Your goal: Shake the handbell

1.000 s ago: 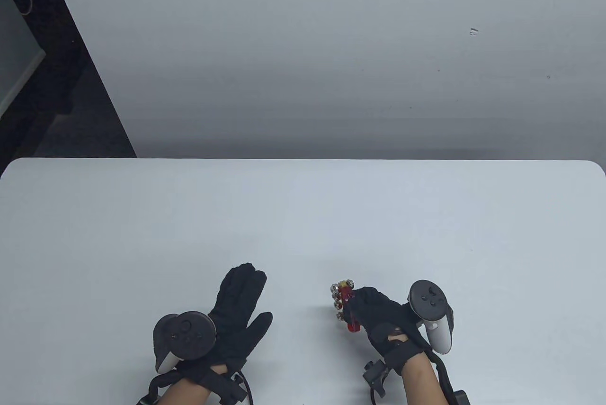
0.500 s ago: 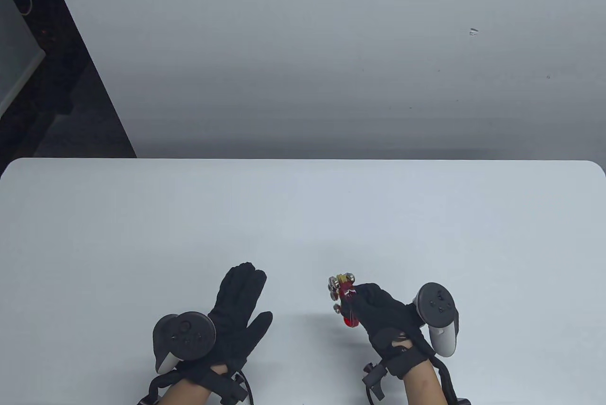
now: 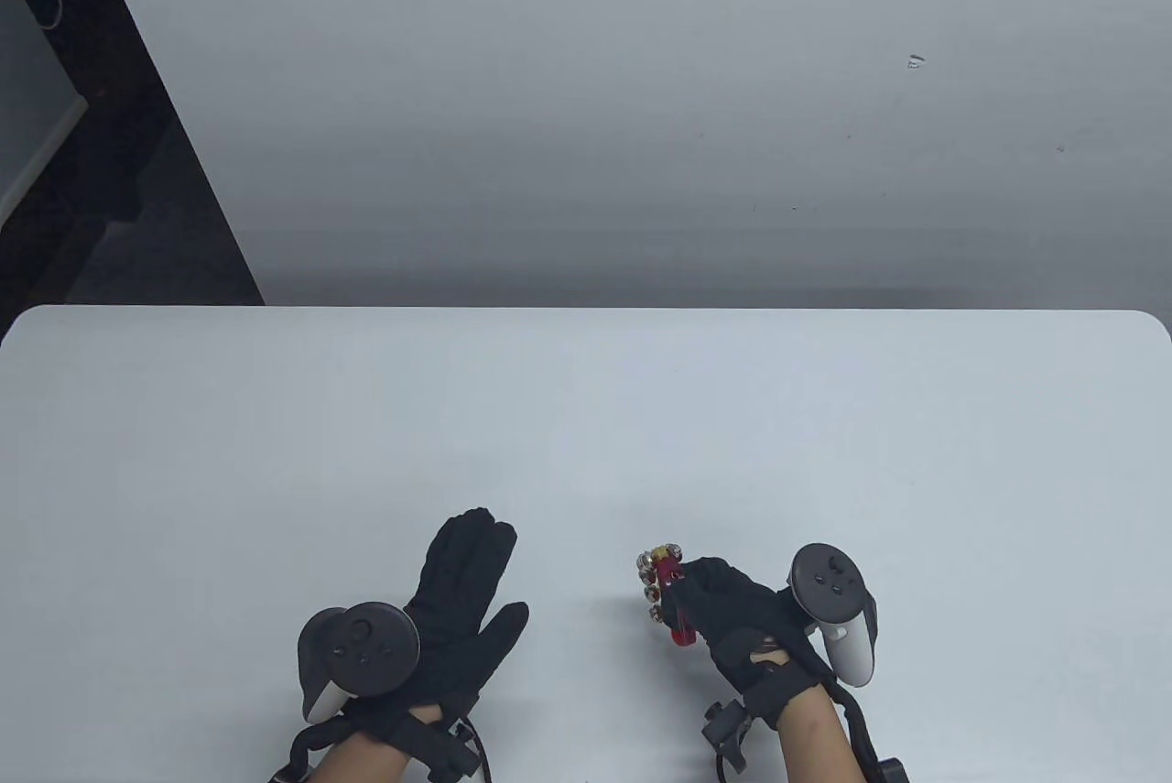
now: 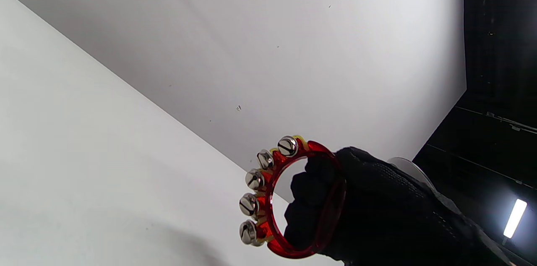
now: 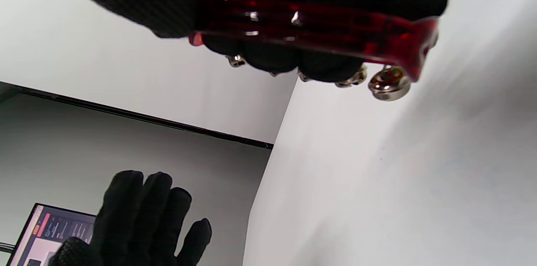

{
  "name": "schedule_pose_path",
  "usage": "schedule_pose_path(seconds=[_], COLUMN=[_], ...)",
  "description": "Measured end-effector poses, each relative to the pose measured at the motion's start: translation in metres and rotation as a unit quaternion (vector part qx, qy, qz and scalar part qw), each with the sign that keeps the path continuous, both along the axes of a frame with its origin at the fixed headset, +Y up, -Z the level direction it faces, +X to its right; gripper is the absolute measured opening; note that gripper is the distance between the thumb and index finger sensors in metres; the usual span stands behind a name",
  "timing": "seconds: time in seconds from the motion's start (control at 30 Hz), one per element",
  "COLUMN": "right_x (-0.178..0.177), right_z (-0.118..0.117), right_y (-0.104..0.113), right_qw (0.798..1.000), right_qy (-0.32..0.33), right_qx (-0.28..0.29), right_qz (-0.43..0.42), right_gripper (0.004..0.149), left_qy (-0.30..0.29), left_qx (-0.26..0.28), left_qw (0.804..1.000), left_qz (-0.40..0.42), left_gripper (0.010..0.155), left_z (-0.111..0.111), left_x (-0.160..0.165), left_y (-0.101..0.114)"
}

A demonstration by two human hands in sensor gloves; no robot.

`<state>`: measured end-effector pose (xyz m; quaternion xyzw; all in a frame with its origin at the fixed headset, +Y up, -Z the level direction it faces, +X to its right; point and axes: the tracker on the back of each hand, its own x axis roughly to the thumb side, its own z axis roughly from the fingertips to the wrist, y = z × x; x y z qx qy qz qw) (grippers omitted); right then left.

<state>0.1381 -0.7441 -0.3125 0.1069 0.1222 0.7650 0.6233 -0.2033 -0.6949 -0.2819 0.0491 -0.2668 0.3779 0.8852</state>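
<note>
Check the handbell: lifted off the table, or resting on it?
Lifted. The right hand grips the handbell by its red ring, and the left wrist view shows it clear of the table.

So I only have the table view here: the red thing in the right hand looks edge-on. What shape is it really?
Observer: The left wrist view shows the red translucent plastic ring handbell as a hoop, with the right hand gripping it through the middle.
Operator: How many bells?
Observer: Five silver jingle bells sit along the outer rim, away from the palm.
Operator: And the left hand?
Observer: The right wrist view shows the left hand open, holding nothing.
</note>
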Motion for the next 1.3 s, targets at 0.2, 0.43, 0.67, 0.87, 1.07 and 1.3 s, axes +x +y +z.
schedule_pose_path(seconds=[0.2, 0.43, 0.67, 0.87, 1.07, 1.3], right_x=[-0.006, -0.002, -0.002, -0.002, -0.007, -0.024], right_z=[0.015, 0.025, 0.008, 0.008, 0.006, 0.007], right_y=[0.044, 0.067, 0.033, 0.032, 0.032, 0.032], right_qw=[0.995, 0.983, 0.995, 0.996, 0.997, 0.993], right_qy=[0.013, 0.003, -0.005, -0.011, -0.007, -0.004], right_qx=[0.094, 0.152, 0.08, 0.077, 0.077, 0.096], right_qz=[-0.031, -0.104, -0.06, -0.05, -0.024, 0.07], right_gripper=[0.044, 0.044, 0.044, 0.044, 0.044, 0.045], left_qy=[0.001, 0.0, 0.004, 0.005, 0.006, 0.005], left_qx=[-0.004, -0.003, -0.006, -0.009, -0.011, -0.011], left_qw=[1.0, 1.0, 1.0, 1.0, 1.0, 1.0], left_qz=[-0.001, -0.003, -0.001, 0.003, 0.004, 0.001], left_gripper=[0.076, 0.076, 0.076, 0.075, 0.076, 0.076], left_z=[-0.001, -0.002, -0.003, -0.004, -0.005, -0.005], left_x=[0.0, 0.002, 0.001, 0.0, 0.0, 0.0], left_y=[0.0, 0.0, -0.001, -0.002, -0.002, -0.002])
